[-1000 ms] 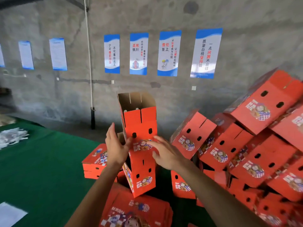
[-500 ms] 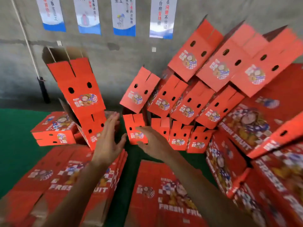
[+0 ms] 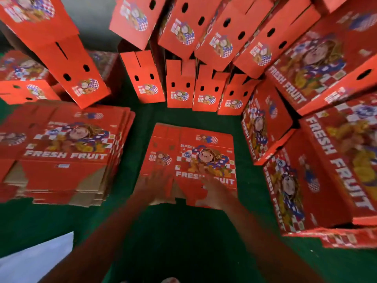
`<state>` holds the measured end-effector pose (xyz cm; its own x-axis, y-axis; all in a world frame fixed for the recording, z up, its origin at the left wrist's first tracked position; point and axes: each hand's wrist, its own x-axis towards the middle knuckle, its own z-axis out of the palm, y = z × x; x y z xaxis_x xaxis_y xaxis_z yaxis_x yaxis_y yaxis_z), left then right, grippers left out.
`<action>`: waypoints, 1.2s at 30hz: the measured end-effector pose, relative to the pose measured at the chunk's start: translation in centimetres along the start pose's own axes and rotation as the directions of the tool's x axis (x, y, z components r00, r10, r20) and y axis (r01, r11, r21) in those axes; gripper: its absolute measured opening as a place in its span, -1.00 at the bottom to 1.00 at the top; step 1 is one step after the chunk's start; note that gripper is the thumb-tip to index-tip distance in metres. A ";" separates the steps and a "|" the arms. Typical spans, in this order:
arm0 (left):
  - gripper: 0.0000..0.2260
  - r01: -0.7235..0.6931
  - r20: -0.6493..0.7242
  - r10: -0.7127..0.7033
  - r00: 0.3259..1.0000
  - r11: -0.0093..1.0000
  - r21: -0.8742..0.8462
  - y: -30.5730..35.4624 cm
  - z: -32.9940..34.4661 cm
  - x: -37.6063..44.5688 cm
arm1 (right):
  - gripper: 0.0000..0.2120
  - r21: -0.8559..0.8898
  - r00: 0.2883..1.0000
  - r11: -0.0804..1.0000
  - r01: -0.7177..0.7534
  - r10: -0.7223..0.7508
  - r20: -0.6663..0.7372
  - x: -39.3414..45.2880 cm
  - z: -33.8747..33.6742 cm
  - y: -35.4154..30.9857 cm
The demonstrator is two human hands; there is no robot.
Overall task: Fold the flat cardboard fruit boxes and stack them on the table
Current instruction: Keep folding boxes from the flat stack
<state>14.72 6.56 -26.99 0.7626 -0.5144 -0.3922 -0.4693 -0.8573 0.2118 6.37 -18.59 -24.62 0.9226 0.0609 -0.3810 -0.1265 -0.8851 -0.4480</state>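
Flat cardboard box (image 3: 191, 160), a red printed sheet with creased panels and raw brown flap edges, is lying on the green felt-like counter (image 3: 183, 242). Head view: left hand (image 3: 157, 185) and right hand (image 3: 214, 193) are resting on its near edge; motion blur is hiding whether the fingers are gripping. Folded rectangular boxes (image 3: 204, 88) with oval holes are standing behind; a flat stack (image 3: 61, 152) is lying to the left.

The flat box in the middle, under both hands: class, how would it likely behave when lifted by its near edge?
The flat box looks thin and wide, so probably light. Its creases and loose flaps suggest it may sag or hinge. Both hands, left and right, should steady it.
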 end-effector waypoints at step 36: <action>-0.77 -0.093 -0.779 -0.028 0.627 0.989 -0.111 4.1 -25.8 -8.7 | -0.42 -0.675 0.307 0.731 0.103 -0.669 -0.677 -6.5 -25.9 -9.1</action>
<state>17.63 6.89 0.39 0.8378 -0.3157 0.4454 -0.4860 -0.8029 0.3452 10.94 -22.87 2.90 0.6147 0.2978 0.7304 0.2483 -0.9520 0.1791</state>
